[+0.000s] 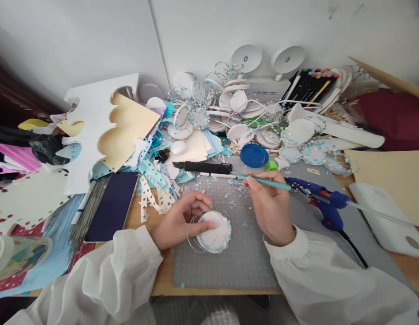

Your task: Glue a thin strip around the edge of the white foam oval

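Observation:
My left hand (pixel 178 220) is curled around a white round paper piece (pixel 214 232) with blue specks along its rim and a thin wire loop around it, resting on the grey cutting mat (pixel 243 266). My right hand (pixel 270 205) pinches a thin teal tool (pixel 263 180) that points left over the mat, above the paper piece. Small blue and white scraps lie scattered on the mat near the tool's tip.
A blue glue gun (pixel 319 198) lies right of my right hand, its cord running down. A black knife (pixel 202 167), a blue lid (pixel 254 155), a dark phone (pixel 112 205) and heaps of paper discs and cut card crowd the back and left.

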A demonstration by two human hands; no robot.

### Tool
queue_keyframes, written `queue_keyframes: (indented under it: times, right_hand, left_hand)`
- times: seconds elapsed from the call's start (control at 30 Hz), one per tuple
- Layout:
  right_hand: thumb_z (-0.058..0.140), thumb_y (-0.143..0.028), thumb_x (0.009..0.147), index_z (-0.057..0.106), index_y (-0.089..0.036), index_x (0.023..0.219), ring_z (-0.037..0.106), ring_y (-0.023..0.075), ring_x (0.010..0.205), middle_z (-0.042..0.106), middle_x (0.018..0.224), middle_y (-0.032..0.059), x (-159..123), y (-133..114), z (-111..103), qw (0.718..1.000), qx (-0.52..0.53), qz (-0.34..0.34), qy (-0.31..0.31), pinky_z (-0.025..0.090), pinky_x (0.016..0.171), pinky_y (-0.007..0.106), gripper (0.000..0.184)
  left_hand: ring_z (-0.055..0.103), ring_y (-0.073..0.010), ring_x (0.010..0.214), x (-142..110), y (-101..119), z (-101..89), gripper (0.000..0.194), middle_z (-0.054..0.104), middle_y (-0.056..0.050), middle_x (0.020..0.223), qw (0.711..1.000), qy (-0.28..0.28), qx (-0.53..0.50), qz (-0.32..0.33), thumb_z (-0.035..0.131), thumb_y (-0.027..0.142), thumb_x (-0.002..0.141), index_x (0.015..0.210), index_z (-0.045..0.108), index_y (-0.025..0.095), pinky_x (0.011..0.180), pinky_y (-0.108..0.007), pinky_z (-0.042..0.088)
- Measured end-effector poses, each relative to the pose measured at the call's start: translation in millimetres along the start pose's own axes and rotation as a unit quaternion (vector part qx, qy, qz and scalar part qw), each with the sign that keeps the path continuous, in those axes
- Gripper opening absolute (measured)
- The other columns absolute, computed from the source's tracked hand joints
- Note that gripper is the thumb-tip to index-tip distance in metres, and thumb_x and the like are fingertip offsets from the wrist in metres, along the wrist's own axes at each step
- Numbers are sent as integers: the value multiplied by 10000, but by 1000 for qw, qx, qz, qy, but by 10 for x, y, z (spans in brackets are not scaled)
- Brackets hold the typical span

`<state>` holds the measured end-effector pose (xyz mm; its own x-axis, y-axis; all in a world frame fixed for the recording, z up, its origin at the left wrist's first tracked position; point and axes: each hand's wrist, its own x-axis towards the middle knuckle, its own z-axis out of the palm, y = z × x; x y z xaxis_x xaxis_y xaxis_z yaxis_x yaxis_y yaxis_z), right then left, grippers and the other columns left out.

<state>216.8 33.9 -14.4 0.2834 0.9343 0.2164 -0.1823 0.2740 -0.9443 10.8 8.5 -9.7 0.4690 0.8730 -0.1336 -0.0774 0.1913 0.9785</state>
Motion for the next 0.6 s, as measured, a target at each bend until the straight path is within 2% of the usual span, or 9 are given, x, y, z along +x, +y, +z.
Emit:
queue_keyframes:
  times: [0.1, 0.17, 0.37, 0.47, 0.6]
  right_hand:
    - [724, -195, 763, 574, -229, 819, 655, 174, 947, 682, 945, 17, 11, 13, -17, 997, -36, -70, 12, 520, 868, 384, 164]
    - [725, -176, 762, 585, -225, 817, 658, 182, 957, 690, 949, 24, -1, 1, -18, 994, -58, -92, 7, 519, 878, 395, 158]
    - [720, -177, 770, 590, -214, 777, 679, 196, 912, 707, 915, 46, -48, -38, -2, 981, -151, -90, -76, 540, 829, 371, 135]
    - [706, -190, 780, 607, -214, 766, 692, 200, 872, 713, 847, 45, -46, 25, -6, 966, -200, -103, -128, 554, 789, 348, 103]
    - [682, -215, 798, 620, -214, 775, 701, 206, 849, 721, 849, 58, -34, 136, -16, 951, -233, -113, -168, 561, 772, 344, 67]
  left_hand:
    - [579, -114, 739, -5, 2, -7, 284, 598, -11, 815, 1000, -9, 25, -14, 774, 223, 713, 891, 564, 151, 673, -226, 487]
    - [573, -114, 734, -9, -4, -9, 262, 603, -15, 811, 999, -15, 33, -12, 768, 235, 720, 881, 581, 147, 679, -229, 488]
    - [575, -118, 709, -12, -26, 0, 209, 620, -32, 807, 998, -21, 64, -4, 749, 273, 742, 822, 619, 131, 662, -228, 483]
    - [554, -106, 677, -8, -14, 3, 172, 625, -35, 785, 994, -30, 104, 14, 723, 264, 764, 776, 634, 117, 616, -206, 453]
    - [546, -100, 636, -8, 2, 10, 160, 633, -37, 757, 984, -39, 169, 35, 690, 267, 792, 781, 646, 113, 572, -194, 432]
